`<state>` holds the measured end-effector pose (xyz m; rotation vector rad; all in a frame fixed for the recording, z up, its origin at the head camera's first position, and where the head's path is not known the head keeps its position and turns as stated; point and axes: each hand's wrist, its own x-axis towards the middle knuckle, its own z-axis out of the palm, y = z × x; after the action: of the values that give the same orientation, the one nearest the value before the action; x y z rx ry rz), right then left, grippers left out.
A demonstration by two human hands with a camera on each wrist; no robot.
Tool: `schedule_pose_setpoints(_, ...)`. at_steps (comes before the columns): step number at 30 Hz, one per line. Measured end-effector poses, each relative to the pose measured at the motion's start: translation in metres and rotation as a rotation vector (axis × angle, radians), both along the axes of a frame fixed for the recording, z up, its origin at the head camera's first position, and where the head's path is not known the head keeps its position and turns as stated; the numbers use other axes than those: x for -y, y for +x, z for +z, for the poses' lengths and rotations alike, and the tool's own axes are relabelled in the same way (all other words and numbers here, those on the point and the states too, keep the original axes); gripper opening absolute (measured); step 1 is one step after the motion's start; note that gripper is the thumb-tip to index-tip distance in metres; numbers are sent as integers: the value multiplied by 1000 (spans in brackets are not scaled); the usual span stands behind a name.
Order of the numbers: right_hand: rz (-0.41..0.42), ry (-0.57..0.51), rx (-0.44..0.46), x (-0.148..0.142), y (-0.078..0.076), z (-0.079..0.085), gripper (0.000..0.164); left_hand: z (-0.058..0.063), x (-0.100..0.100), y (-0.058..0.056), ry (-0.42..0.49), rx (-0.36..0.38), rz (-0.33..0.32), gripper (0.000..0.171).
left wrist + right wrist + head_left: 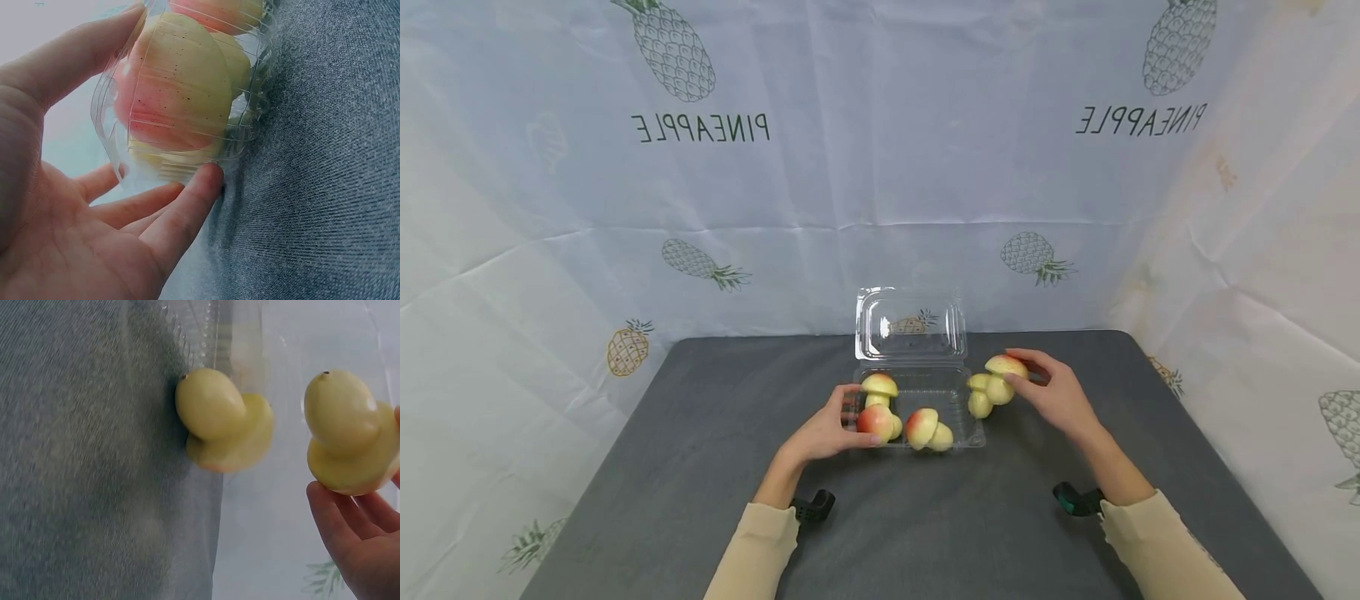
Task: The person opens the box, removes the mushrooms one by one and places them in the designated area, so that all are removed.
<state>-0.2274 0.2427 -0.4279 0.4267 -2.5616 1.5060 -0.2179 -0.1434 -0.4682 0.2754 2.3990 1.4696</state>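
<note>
A clear plastic clamshell container (973,433) lies with its lid (910,329) raised at the back. My left hand (827,429) grips its left end, thumb at the front rim and fingers along the side wall. Inside on the left are two mushroom-shaped pieces, one behind (880,385) and one in front (875,422), yellow with red blush. A third mushroom (922,428) lies at the front middle. My right hand (1060,398) holds another mushroom (344,415) by its cap, raised beside the container's right side. Below it, one more mushroom (209,403) rests on the table.
A dark grey cloth covers the table (715,517). Behind it hangs a white curtain (880,167) printed with pineapples, close to the raised lid. Black wrist straps (814,506) sit on both forearms.
</note>
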Motion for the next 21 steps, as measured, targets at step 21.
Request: schedule_pose_setpoints(21, -33, 54, 18, -29, -8, -19, 49, -3, 0, -1, 13, -12, 0, 97)
